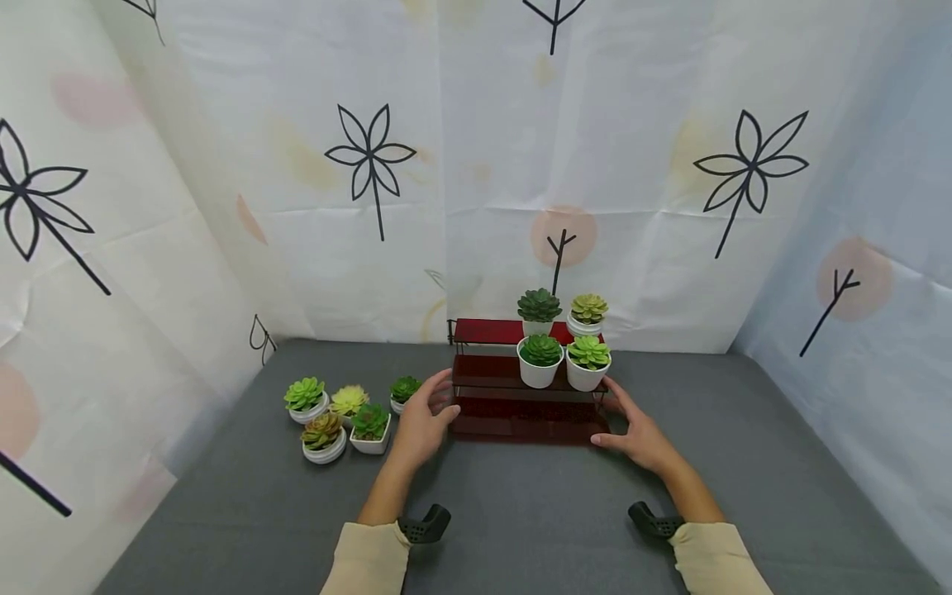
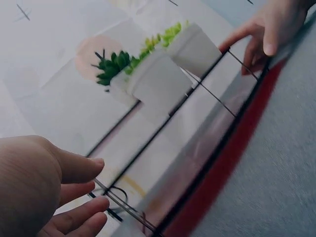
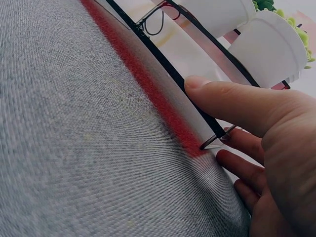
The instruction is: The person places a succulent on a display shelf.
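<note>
A three-tier display shelf (image 1: 521,423) with dark red tiers and a thin black wire frame stands on the grey cloth. My left hand (image 1: 422,420) is at its left end, thumb and fingers apart beside the wire side; whether they touch it I cannot tell. At the right end my right hand (image 1: 641,438) grips the shelf, with the thumb (image 3: 217,94) on the front edge and fingers behind the side wire. Two potted succulents (image 1: 538,372) sit on the middle tier's right half. Behind them, a dark green succulent (image 1: 539,306) and a yellow-green succulent (image 1: 589,309) occupy the top tier.
Left of the shelf, several potted succulents (image 1: 323,438) are grouped on the grey tabletop cloth (image 1: 521,512). One small dark green succulent (image 1: 405,389) is close behind my left hand. A white patterned curtain (image 1: 491,165) hangs behind and at both sides.
</note>
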Demonstrator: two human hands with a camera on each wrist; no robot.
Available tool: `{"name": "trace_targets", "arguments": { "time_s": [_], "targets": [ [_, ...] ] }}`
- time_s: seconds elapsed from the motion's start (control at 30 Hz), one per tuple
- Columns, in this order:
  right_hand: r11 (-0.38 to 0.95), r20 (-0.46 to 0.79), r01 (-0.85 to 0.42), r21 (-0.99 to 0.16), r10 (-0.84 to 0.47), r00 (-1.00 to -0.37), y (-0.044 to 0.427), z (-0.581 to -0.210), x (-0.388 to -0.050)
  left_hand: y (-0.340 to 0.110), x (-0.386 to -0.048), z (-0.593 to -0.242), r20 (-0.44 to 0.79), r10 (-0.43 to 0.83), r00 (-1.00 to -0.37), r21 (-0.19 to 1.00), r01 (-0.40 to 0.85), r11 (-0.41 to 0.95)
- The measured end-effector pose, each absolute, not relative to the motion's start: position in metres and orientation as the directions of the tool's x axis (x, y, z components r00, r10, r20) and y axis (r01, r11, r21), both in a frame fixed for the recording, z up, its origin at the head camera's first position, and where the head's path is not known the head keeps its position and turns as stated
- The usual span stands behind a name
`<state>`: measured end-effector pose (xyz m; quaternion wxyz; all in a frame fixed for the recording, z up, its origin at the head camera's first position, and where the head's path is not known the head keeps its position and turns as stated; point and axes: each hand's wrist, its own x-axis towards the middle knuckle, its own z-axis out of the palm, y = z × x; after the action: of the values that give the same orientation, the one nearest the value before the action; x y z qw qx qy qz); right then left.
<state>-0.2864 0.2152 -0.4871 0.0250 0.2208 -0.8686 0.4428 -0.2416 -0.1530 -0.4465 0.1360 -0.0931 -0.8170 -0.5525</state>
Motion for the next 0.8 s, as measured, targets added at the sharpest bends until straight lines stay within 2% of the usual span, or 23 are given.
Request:
{"name": "trace_targets", "arguments": {
  "time_s": [0.2,0.53,0.67,0.8],
  "targets": [
    [0.519,0.228,-0.394,-0.758,-0.355,-0.907,0.213,-0.486,-0.287,-0.158,-0.234,-0.424,0.407,-0.043,-0.913,0.855,0.364,0.370],
    [0.511,0.231,-0.400,-0.761,-0.363,-0.903,0.212,-0.481,-0.285,-0.174,-0.218,-0.389,0.506,-0.192,-0.841,0.833,0.418,0.363],
    [0.502,0.228,-0.396,-0.769,-0.362,-0.904,0.215,-0.488,-0.288,-0.190,-0.209,-0.380,0.571,-0.177,-0.802,0.786,0.471,0.402],
    [0.500,0.231,-0.402,-0.767,-0.369,-0.900,0.217,-0.487,-0.286,-0.210,-0.202,-0.374,0.575,-0.171,-0.800,0.776,0.467,0.423]
  ]
}}
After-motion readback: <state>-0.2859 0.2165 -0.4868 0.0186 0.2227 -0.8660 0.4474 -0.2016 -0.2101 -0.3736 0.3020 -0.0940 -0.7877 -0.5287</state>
